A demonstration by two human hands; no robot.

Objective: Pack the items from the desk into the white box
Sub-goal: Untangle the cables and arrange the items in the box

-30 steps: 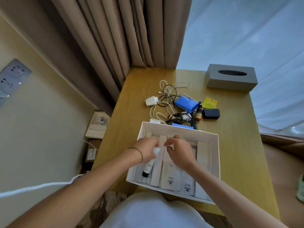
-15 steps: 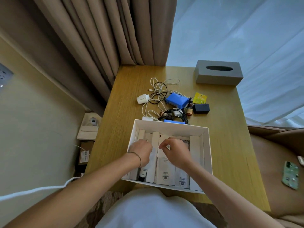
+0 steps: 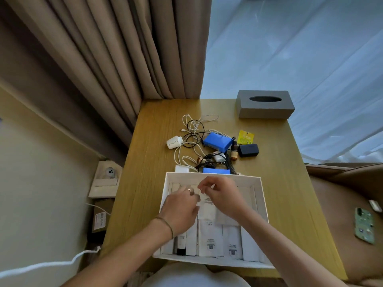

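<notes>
A person is sitting at the near edge of a wooden desk, looking down at an open white box lying on the desk's near part. Both bare hands are reaching into the box. The left hand, wearing a ring and a thin wrist band, is lying palm down over the left half of the box, its fingers curled against a small white packet; whether they are gripping it cannot be told. The right hand is hovering over the middle of the box, thumb and forefinger pinching the far top edge of that same packet, the other fingers loosely bent.

Inside the box, narrow white cartons are standing side by side in a row, and a white tube with a black cap is lying near the left wall.

Just beyond the box's far wall, a cluster of items is waiting on the desk: a tangle of white and black cables, a white charger, a blue pouch, a second flat blue item touching the box's far wall, a small brown bottle, a black adapter and a yellow sachet.

At the desk's far right corner, a grey tissue box is sitting well apart from the cluster. Beige curtains are hanging at the far left.
</notes>
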